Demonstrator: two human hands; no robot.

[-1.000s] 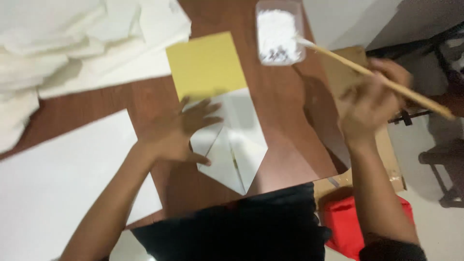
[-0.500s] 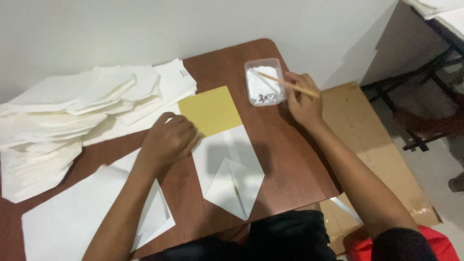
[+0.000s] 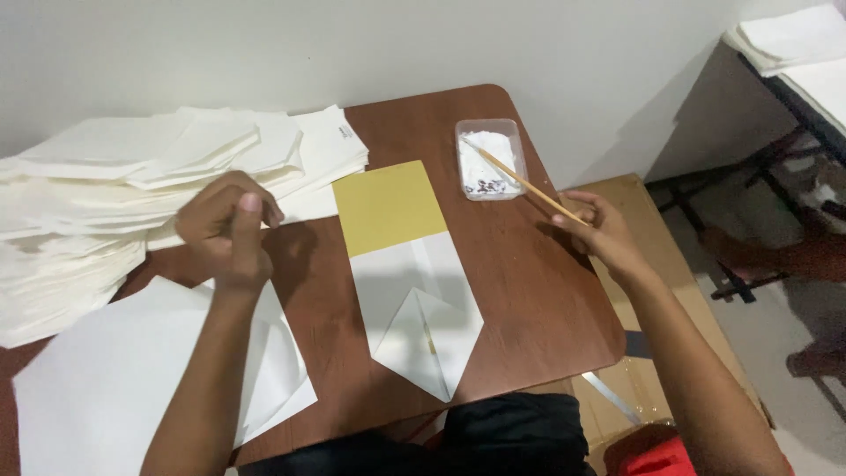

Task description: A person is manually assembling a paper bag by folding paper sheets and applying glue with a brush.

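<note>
In the head view, the right hand (image 3: 599,231) sits right of centre, over the table's (image 3: 546,300) right edge, with its fingers pinched together on the near end of a thin wooden stick (image 3: 522,182). The stick slants up and left from the hand, and its far tip rests in a small clear tray (image 3: 491,159) of white paste in the upper middle of the frame, near the table's far edge. The left hand (image 3: 227,227) hovers left of centre with its fingers curled loosely inward and the thumb pointing up; it grips nothing, and it hangs over bare wood just below the paper stack (image 3: 132,176). That stack of white sheets fills the upper left of the frame and spills down the left side. In the middle of the table lies a half-made envelope (image 3: 414,300), white, with a folded point toward the lower edge of the frame, and a yellow card (image 3: 388,207) lies on its upper end. A large white sheet (image 3: 132,388) covers the lower left of the frame, under the left forearm. A brown board (image 3: 652,264) lies on the floor right of the table.
</note>
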